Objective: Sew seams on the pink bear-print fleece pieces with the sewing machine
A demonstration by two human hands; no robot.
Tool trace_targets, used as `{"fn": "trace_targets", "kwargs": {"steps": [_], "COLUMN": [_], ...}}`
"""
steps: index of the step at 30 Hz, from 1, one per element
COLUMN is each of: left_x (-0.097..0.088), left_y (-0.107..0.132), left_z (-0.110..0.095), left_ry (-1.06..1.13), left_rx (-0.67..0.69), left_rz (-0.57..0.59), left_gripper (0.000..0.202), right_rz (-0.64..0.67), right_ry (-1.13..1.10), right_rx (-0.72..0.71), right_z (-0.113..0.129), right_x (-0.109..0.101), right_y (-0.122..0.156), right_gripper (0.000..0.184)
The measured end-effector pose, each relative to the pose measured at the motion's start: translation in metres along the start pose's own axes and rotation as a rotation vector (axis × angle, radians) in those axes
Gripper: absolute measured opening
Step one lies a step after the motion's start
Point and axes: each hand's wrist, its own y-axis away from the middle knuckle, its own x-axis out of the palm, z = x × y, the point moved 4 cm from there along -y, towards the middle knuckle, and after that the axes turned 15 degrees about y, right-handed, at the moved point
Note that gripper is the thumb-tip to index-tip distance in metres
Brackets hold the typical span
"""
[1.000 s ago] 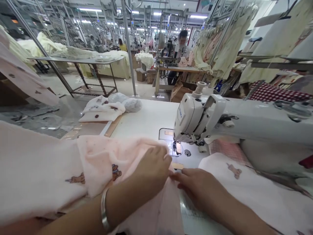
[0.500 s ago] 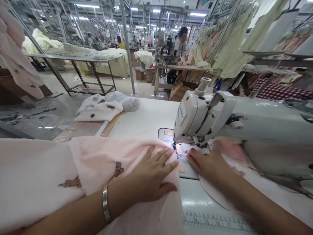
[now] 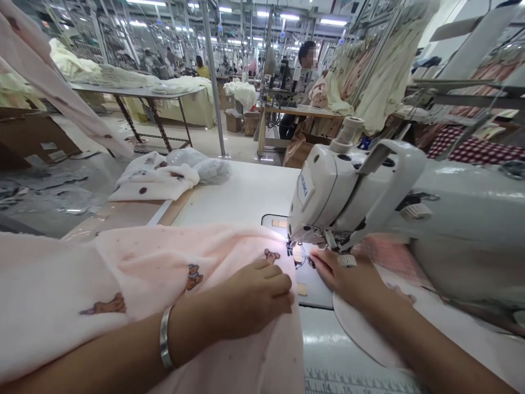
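Observation:
Pale pink plush fabric (image 3: 143, 257) printed with small brown bears spreads over the left of the sewing table. Its right edge reaches the lit presser foot (image 3: 289, 247) of a white sewing machine (image 3: 324, 189). My left hand (image 3: 254, 295), a silver bangle on its wrist, has its fingers curled and closed on the fabric just in front of the foot. Right of the foot, by the metal needle plate, is my right hand (image 3: 348, 276). Its thumb and forefinger are pressed together; whatever lies between them is too small to make out.
A folded printed cloth (image 3: 153, 178) and a clear plastic bag (image 3: 200, 164) lie at the table's back left. Another pink piece (image 3: 369, 334) rests under my right forearm. A printed ruler (image 3: 348, 381) runs along the front. Beyond, a person works at another machine.
My left hand has gone from lying flat with fingers spread to curling closed on the fabric, uncovering a bear print. My right hand has stayed by the needle plate. The view has shifted slightly.

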Motion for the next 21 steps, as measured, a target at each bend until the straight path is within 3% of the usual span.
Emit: {"fn": "trace_targets", "kwargs": {"steps": [13,18,21], "left_x": [-0.017,-0.021,-0.021], "left_y": [-0.023,-0.026,-0.029], "left_z": [0.056,0.058,0.055], "left_ry": [-0.008,-0.03,-0.034], "left_rx": [0.024,-0.011,-0.14], "left_rz": [-0.053,-0.026,-0.011], "left_gripper": [0.029,0.025,0.02], "right_rz": [0.011,-0.025,-0.091], "right_ry": [0.006,-0.017,-0.06], "right_rx": [0.023,-0.003,-0.067], "right_z": [0.001,0.003,0.012], "right_x": [0.004,-0.006,-0.019], "right_y": [-0.002,0.001,0.007], "right_gripper": [0.024,0.024,0.026]}}
